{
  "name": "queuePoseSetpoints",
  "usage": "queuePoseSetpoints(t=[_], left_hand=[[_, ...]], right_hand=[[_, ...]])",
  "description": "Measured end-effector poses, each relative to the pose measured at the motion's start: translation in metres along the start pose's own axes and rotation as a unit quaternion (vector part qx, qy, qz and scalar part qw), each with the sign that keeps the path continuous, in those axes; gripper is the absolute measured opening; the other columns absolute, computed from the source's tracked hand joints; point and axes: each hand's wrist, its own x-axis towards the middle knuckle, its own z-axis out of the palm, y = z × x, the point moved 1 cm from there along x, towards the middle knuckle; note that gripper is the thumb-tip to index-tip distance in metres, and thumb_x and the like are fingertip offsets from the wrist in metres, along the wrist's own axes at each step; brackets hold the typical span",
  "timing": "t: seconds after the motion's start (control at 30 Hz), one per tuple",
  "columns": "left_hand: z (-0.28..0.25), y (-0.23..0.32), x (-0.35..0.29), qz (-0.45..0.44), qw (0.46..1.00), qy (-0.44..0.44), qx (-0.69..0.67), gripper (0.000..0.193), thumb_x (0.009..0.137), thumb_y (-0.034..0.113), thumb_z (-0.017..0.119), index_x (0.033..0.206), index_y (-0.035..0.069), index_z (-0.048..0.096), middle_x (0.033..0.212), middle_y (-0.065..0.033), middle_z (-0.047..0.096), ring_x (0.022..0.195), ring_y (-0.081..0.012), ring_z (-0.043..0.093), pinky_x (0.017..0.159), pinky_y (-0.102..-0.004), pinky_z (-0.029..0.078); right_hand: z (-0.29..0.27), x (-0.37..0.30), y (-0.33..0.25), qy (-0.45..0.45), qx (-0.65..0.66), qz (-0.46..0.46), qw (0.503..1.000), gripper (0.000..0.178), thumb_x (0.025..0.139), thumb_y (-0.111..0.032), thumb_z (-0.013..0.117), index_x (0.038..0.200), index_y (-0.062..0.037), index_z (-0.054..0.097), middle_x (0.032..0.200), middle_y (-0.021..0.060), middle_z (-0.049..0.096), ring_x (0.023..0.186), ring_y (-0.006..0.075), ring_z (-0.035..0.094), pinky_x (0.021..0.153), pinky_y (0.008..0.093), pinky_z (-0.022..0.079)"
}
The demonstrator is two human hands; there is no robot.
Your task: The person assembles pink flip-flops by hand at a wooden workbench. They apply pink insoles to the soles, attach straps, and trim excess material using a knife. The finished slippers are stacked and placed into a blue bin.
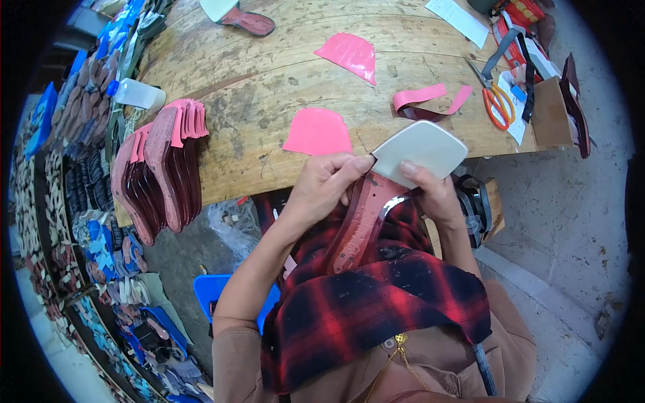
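Over my lap, just off the near table edge, I hold a dark red shoe sole (355, 232), its narrow heel end pointing toward me. A smooth cream square-toed piece (433, 149) covers its wide front end. My left hand (330, 180) is closed at the left edge, where cream meets red, thumb and fingers pinching there. My right hand (435, 193) grips the opposite side, its thumb pressed on the cream face and its fingers hidden underneath. Beyond my hands a pink rounded sheet (317, 131) lies flat on the wooden table (248, 168).
Stacked red soles with pink flaps (161, 164) stand at the table's left edge, near a white bottle (139, 95). Another pink sheet (349, 56), a curled pink strip (423, 98), orange-handled scissors (498, 106) and a cream-toed sole (247, 21) lie farther off. Shelves crowd the left.
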Motion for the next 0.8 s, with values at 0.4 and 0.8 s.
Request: queuePoseSetpoints(t=[0.4,0.8], left_hand=[[-0.015,-0.011,-0.016,0.098,0.962,0.090,0.240,0.027,0.100,0.024,0.049,0.103,0.001,0.064,0.078,-0.0130,0.064,0.075,-0.0196,0.065,0.067,-0.0375,0.052],[-0.036,-0.035,-0.058,0.303,0.881,0.335,0.143,0.038,0.099,0.034,0.048,0.093,-0.002,0.059,0.078,-0.0189,0.058,0.077,-0.0342,0.060,0.072,-0.0407,0.047]], right_hand=[[0.012,0.021,0.006,-0.104,-0.083,0.070,0.989,0.037,0.090,-0.022,0.064,0.118,0.0014,0.061,0.109,0.0075,0.065,0.101,0.0156,0.059,0.089,0.0302,0.047],[0.052,0.073,0.043,-0.108,0.015,0.052,0.993,0.052,0.091,-0.032,0.060,0.136,-0.0071,0.047,0.113,0.0070,0.061,0.083,0.0124,0.058,0.063,0.0274,0.048]])
